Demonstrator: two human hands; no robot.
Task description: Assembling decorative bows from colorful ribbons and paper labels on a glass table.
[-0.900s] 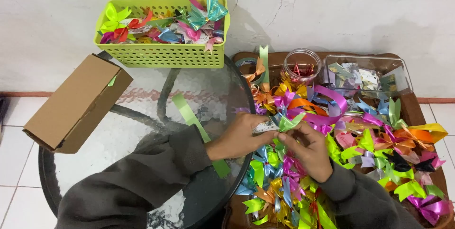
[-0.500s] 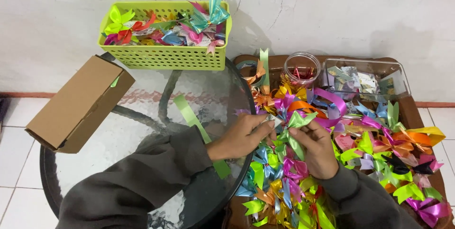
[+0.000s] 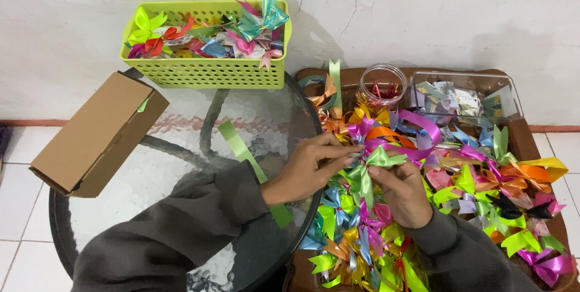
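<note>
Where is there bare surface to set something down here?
Bare glass table top lies between the cardboard box, the green basket and the loose green ribbon strip. The wooden tray is crowded with ribbon bows, where both hands hold a green bow.

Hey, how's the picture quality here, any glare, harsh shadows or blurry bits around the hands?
Head view: soft, even light; the green basket casts a faint shadow on the wall; the glass table shows dull reflections, no hard glare. Both hands, left hand and right hand, and the green ribbon bow look sharp; slight wide-angle bending at the edges.
</note>
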